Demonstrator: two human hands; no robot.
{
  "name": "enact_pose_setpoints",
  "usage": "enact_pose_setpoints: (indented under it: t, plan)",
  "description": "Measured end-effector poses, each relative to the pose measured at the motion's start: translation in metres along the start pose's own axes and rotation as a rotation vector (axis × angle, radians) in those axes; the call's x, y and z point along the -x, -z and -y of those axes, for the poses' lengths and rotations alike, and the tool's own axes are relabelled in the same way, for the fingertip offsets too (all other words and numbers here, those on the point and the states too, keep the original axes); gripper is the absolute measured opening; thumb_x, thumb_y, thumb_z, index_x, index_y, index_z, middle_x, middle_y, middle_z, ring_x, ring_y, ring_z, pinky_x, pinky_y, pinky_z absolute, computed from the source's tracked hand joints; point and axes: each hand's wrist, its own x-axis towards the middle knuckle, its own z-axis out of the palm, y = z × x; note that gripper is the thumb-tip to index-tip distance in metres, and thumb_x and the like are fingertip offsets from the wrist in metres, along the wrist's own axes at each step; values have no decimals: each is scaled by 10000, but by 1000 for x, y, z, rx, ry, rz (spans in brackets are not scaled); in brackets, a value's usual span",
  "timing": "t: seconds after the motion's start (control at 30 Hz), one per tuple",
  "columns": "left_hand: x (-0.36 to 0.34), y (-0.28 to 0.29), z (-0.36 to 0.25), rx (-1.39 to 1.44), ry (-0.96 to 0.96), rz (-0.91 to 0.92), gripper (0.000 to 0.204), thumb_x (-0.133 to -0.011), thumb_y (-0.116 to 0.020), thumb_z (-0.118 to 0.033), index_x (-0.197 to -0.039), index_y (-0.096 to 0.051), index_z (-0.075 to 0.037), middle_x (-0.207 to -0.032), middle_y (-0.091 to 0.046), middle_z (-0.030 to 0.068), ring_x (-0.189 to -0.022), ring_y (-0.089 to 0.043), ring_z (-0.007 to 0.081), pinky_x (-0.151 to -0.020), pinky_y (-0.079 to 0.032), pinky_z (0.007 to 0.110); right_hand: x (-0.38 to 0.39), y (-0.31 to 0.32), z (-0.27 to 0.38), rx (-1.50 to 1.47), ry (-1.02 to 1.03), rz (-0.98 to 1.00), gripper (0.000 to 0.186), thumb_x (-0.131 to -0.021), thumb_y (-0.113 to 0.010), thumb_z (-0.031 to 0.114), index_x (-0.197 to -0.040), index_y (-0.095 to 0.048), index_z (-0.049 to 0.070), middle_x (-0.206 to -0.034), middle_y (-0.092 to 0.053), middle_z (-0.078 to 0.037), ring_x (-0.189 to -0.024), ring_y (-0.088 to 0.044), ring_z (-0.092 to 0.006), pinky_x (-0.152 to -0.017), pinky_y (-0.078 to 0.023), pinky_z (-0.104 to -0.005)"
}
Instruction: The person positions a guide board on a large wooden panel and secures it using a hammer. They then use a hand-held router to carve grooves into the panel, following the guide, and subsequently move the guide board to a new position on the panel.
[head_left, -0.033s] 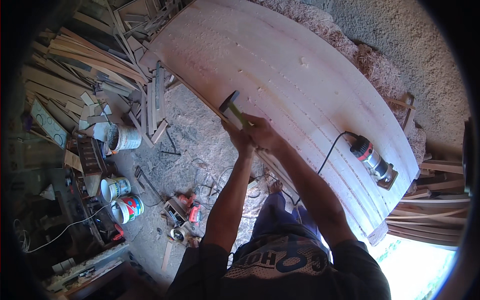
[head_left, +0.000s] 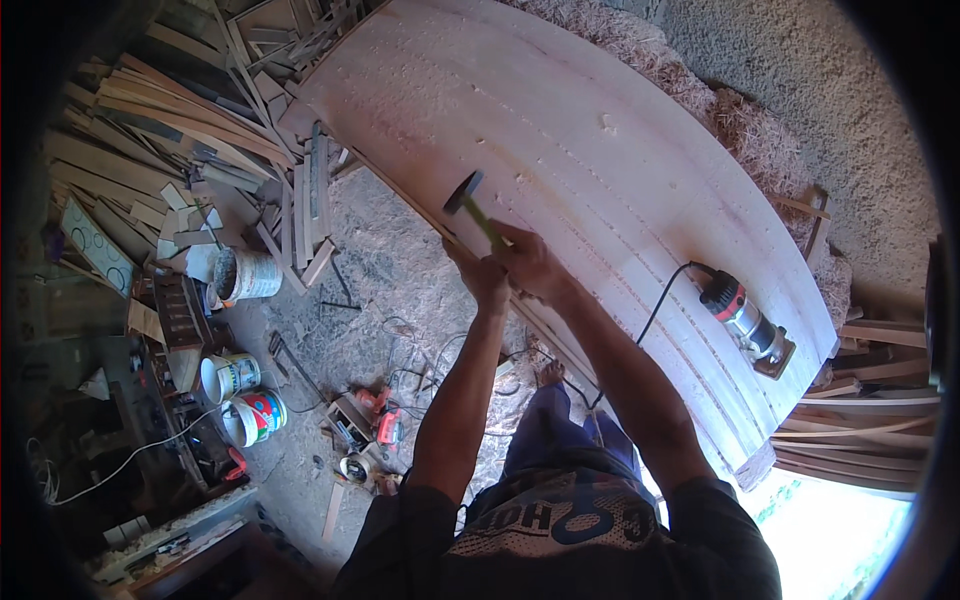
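My right hand (head_left: 530,265) is closed round the green handle of a hammer (head_left: 487,228). The dark hammer head (head_left: 463,193) hangs above the near edge of a large, pale wooden panel (head_left: 610,190). Just left of it and partly overlapped by the right hand, my left hand (head_left: 484,280) is closed at that edge. Its fingers lie along a thin wooden strip (head_left: 400,192) that runs down the panel's side. What sits between the left fingertips is hidden.
On the panel's right part rests a corded router (head_left: 745,325). Scrap wood (head_left: 190,120) piles up at the far left. Paint buckets (head_left: 255,418) stand on the dusty floor, near a red power tool (head_left: 388,425) and loose cables. Wood shavings (head_left: 760,145) line the panel's far side.
The hammer head has lifted slightly and tipped up over the panel. My right hand has shifted a little with it; the left hand stays at the edge.
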Motion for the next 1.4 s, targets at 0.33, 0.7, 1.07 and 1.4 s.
enact_pose_setpoints:
  t: [0.33,0.7,1.07,1.4]
  plan:
    - [-7,-5,0,-335,66,83,926,-738,-514,16,-1548,-72,96,-1553,-190,375,-1460,-194,508,-1242,-151,541,6,103,-53,768,-36,-184,462,-939,-484,105,-1361,-606,247,-1060,-594,-191,-899,-672,-398,-759,-548,-528]
    - [-2,7,-12,-453,157,243,1187,-770,-760,-356,-1588,12,24,-1628,-5,333,-1516,-49,489,-1245,-124,528,260,124,-33,719,52,-235,534,-847,-743,164,-1353,-584,98,-1274,-586,-165,-1134,-584,-356,-932,-461,-482]
    - [7,10,-8,-547,90,209,1121,-804,-771,-278,-1597,-24,-12,-1616,40,346,-1517,-33,491,-1236,-186,524,382,137,-84,865,-331,-94,899,-641,-916,244,-1425,-493,118,-1233,-567,-173,-1116,-541,-375,-918,-440,-521]
    - [25,26,-5,-400,54,174,1162,-781,-838,-219,-1599,-35,-27,-1619,-22,324,-1516,-91,459,-1219,-234,534,386,146,-90,906,-206,-34,665,-714,-853,279,-1274,-579,48,-1091,-600,-154,-956,-608,-348,-770,-515,-468]
